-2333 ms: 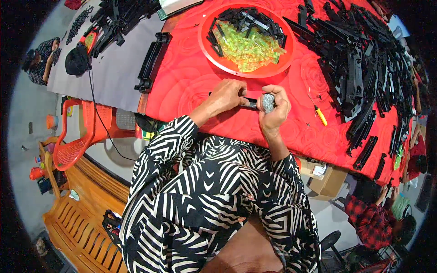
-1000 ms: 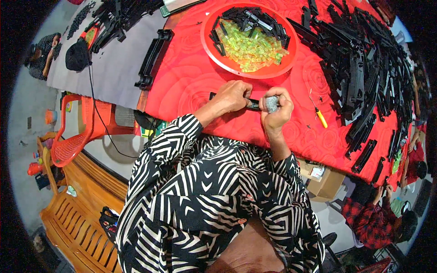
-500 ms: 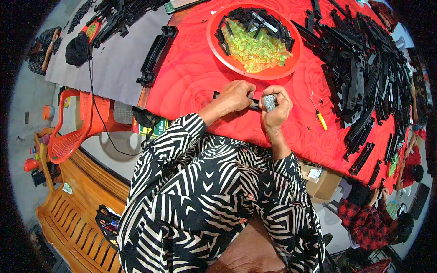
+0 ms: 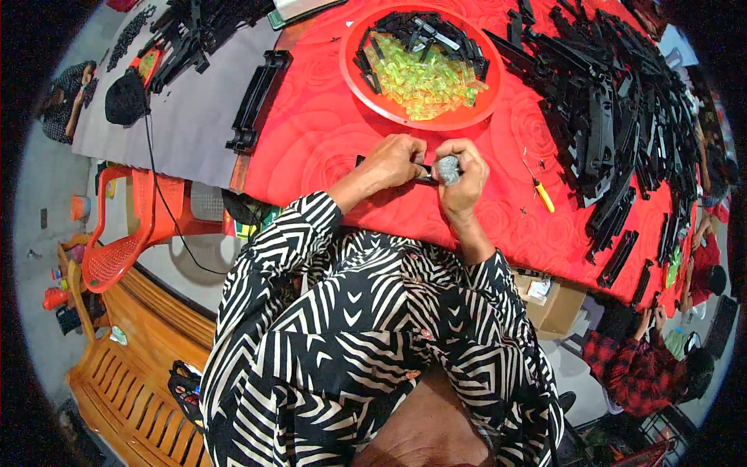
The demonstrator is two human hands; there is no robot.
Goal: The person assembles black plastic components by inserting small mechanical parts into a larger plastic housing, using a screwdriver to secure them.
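Both hands meet, left hand [image 4: 395, 162] gripping black strip [image 4: 424, 178], right hand [image 4: 464, 180] curled.

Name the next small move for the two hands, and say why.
Probably press the small grey piece home onto the black strip: the right hand pinches it at the strip's end while the left hand steadies the strip over the red tablecloth.

Assembly workshop (heaped black plastic parts [image 4: 615, 132])
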